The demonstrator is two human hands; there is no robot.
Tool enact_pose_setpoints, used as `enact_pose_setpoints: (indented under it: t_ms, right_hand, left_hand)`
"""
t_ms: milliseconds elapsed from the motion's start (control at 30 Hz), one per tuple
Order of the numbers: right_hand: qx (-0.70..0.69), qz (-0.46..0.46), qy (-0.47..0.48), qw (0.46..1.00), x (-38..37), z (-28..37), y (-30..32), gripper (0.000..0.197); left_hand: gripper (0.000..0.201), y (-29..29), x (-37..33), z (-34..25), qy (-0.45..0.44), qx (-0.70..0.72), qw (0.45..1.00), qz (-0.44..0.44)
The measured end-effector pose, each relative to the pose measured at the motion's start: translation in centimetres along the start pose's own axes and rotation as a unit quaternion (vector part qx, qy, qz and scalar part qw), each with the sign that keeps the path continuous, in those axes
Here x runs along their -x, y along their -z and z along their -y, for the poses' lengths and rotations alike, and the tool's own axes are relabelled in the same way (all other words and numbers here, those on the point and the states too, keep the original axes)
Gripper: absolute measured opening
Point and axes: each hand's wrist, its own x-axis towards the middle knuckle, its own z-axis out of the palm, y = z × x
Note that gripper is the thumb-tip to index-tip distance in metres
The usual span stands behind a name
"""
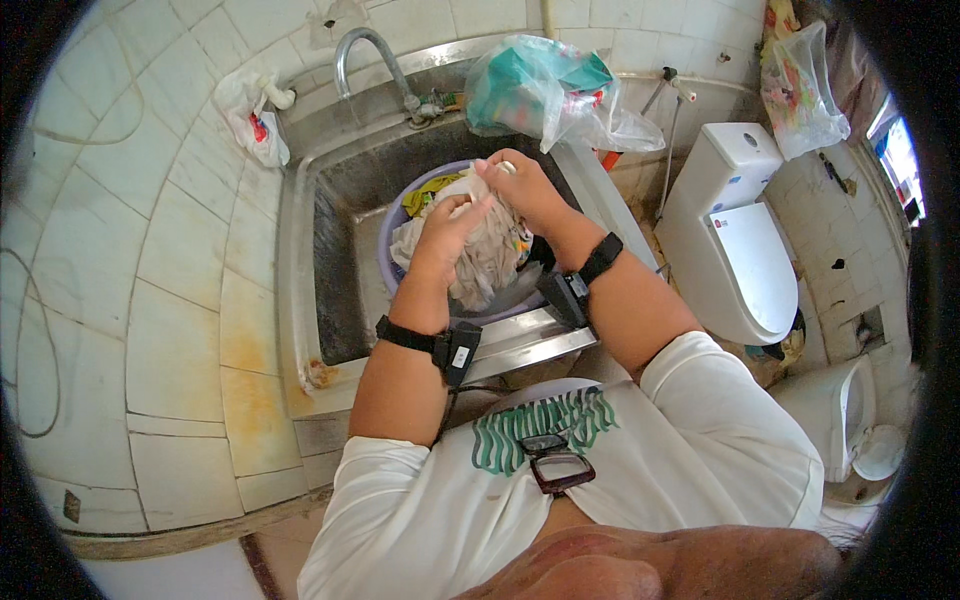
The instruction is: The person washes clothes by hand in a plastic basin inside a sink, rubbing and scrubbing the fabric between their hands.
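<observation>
A wet, off-white cloth garment [478, 262] is bunched up over a purple basin [386, 238] inside the metal sink. My left hand [450, 232] grips its near-left side, fingers curled into the fabric. On the far right side, my right hand [522, 186] pinches the upper part of the same garment. A yellow-green cloth [430, 192] lies in the basin behind it. Greyish water [520, 292] shows at the basin's near right. The fingertips are partly hidden by the hands and folds.
The steel sink [299, 300] surrounds the basin. A curved faucet [370, 38] stands at its back edge, with a thin stream below its spout. Plastic bags [540, 88] sit on the back right rim. Another bag [252, 115] hangs at left. A white toilet [745, 250] stands to the right.
</observation>
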Motion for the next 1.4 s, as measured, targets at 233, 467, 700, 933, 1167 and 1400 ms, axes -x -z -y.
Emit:
enact_pose_setpoints:
  t_ms: [233, 467, 700, 933, 1167, 1400]
  right_hand:
    - [-0.143, 0.102, -0.076, 0.981, 0.5, 1.5, 0.3, 0.024]
    - [-0.024, 0.182, -0.09, 0.979, -0.5, -1.0, 1.1, 0.033]
    - [0.532, 0.065, 0.113, 0.837, 0.7, -0.3, 0.4, 0.05]
    - [0.131, 0.143, 0.003, 0.981, -1.0, -1.9, 1.1, 0.03]
    - [0.119, -0.023, 0.367, 0.922, -0.4, 1.4, 0.6, 0.027]
    - [0.446, 0.325, 0.102, 0.828, 0.2, -3.0, 0.6, 0.037]
  left_hand:
    - [0.041, 2.5, -2.3, 3.6, 0.062, -0.376, 0.924, 0.027]
    - [0.036, 1.2, -1.1, 1.3, 0.101, -0.054, 0.991, -0.07]
    - [0.03, 1.8, -1.4, 0.6, -0.046, 0.088, 0.987, -0.128]
    - [0.022, 2.6, -1.4, -0.3, -0.204, 0.114, 0.969, -0.076]
    - [0.012, 1.8, 0.3, -3.0, -0.445, -0.207, 0.832, -0.257]
    - [0.022, 4.8, -1.3, 0.4, -0.219, -0.545, 0.748, -0.31]
